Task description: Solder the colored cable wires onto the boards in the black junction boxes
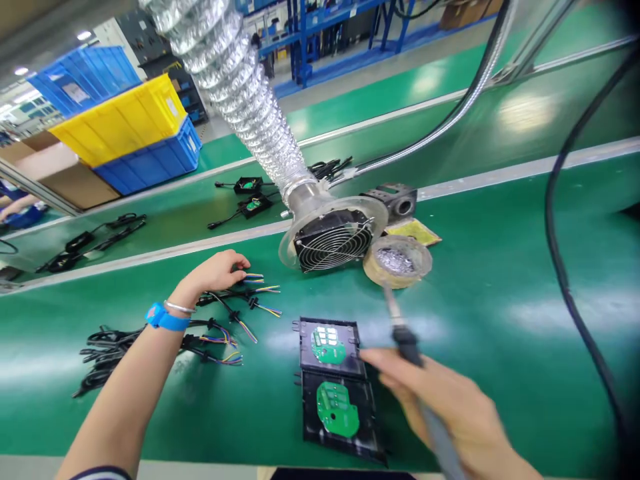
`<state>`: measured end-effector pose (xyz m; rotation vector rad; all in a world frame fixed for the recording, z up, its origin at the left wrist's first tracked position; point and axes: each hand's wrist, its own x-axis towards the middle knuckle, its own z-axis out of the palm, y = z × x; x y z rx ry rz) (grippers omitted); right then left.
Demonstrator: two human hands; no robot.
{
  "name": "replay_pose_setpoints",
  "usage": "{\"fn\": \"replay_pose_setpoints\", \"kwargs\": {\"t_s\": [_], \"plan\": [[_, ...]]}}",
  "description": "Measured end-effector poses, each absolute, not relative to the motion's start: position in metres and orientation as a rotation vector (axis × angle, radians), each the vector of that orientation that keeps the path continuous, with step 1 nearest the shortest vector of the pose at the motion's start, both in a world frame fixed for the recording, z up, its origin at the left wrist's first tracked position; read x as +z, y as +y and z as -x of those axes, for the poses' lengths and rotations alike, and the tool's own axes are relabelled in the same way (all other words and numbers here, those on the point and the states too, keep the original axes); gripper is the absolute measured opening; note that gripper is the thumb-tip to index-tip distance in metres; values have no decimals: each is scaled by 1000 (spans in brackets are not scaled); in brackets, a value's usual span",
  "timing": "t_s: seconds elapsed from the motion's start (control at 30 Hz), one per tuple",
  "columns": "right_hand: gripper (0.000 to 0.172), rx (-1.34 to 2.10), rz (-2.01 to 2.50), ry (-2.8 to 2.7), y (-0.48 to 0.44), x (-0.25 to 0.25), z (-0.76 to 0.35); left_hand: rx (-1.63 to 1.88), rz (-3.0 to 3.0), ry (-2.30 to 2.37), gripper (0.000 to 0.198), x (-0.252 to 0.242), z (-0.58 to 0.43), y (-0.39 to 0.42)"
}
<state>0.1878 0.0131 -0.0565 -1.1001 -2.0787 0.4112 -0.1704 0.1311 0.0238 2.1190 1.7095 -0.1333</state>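
My right hand [450, 407] is wrapped round a soldering iron [407, 343], blurred by motion. Its tip reaches the near rim of a round tub [395, 263] with shiny silvery scraps inside. To the left, the curled fingers of my left hand [223, 270] close on a black cable, whose coloured wire ends [254, 279] stick out beyond the fingertips. More black cables [230, 310] with stripped coloured ends lie just below that hand. Between my hands sit two black cases, an upper one [309, 360] and a lower one [310, 423], each holding a green circuit board [337, 408].
A fume extractor fan [335, 243] hangs from a silver duct [250, 100] above the bench. Behind the tub are a soldering iron stand [395, 200] and a yellow sponge [415, 232]. A black cord [560, 260] curves down the right side. Stacked bins [125, 120] stand back left.
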Motion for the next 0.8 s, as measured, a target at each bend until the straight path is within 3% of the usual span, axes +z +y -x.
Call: {"fn": "replay_pose_setpoints", "kwargs": {"t_s": [0.1,0.27,0.47,0.8], "plan": [[23,453,679,-2192,15,-62,-160,-60,-2160,1795,33,51,165,107],[27,654,668,-2331,34,-63,-172,175,-1899,1758,31,77,128,42],[27,726,763,-1990,35,-37,-168,509,-1286,1347,32,36,66,11],[20,921,906,-1532,26,-19,-141,592,-1128,1208,31,11,28,13]]}}
